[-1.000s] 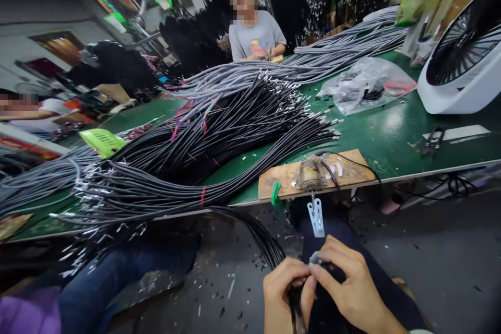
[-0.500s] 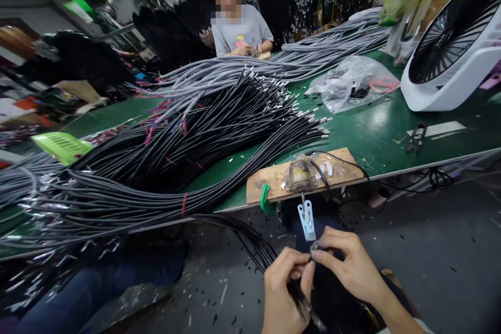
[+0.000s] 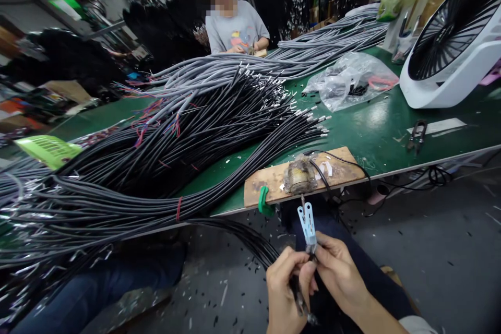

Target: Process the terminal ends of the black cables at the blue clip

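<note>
Just below the near edge of the green table (image 3: 364, 138), the left hand (image 3: 285, 284) and the right hand (image 3: 341, 274) meet at the lower tip of a light-blue peg (image 3: 308, 225). Curled round a few black cables (image 3: 297, 296), the left hand seems to keep them gathered against the palm, while its finger and thumb pinch close to the peg, probably for steadiness. The right hand has its fingertips pressed on a small grey piece (image 3: 312, 249) right at the peg's end; whether that is a cable tip or something fitted over one is too small to tell. The peg hangs from the thin shaft (image 3: 302, 200) of a tape-wrapped block (image 3: 299, 176), which sits on a wooden board (image 3: 350, 164); a green clamp (image 3: 265, 202) at the board's front presumably pins it to the table, so that the peg can jut out past the edge, within reach of both hands. Black strands (image 3: 238, 232) droop over the edge toward the left hand, likely laid there to stay close. Behind them, a red tie (image 3: 179, 209) girds a bundle of dark cables (image 3: 231, 182), perhaps to hold it together, and snips (image 3: 421, 124) lie well apart on the right, near a white fan (image 3: 454, 36)
</note>
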Tool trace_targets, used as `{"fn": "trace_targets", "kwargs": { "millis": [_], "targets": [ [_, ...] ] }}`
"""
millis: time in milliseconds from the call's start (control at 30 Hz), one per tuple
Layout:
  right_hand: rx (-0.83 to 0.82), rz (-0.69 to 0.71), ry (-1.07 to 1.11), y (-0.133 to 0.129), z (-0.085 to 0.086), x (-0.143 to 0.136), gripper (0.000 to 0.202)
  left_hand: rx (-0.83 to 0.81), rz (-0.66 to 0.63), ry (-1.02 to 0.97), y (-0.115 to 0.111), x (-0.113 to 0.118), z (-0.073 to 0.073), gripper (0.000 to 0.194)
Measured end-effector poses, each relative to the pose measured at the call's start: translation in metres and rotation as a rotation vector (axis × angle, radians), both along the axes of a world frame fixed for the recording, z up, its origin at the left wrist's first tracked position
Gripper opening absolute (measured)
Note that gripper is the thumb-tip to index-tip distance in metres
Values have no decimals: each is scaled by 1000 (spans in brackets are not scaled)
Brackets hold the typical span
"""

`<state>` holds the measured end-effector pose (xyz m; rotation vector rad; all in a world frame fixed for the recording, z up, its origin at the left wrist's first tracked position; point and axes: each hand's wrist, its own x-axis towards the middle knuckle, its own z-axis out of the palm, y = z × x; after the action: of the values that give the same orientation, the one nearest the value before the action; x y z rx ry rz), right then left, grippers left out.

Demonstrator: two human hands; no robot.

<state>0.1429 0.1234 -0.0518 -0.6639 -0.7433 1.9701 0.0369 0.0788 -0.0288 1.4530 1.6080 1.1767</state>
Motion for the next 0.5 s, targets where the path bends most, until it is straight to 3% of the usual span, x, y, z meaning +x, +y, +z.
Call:
{"fn": "trace_targets", "kwargs": {
  "millis": [100,367,500],
  "targets": [
    [-146,97,119,4,4,0,29,51,-37,79,2,-4,3,27],
    [15,24,57,13,11,16,28,-23,-140,83,9,-8,18,42],
    [49,-46,-92,13,8,15,33,-20,-98,88,7,-6,16,45]
  ]
}}
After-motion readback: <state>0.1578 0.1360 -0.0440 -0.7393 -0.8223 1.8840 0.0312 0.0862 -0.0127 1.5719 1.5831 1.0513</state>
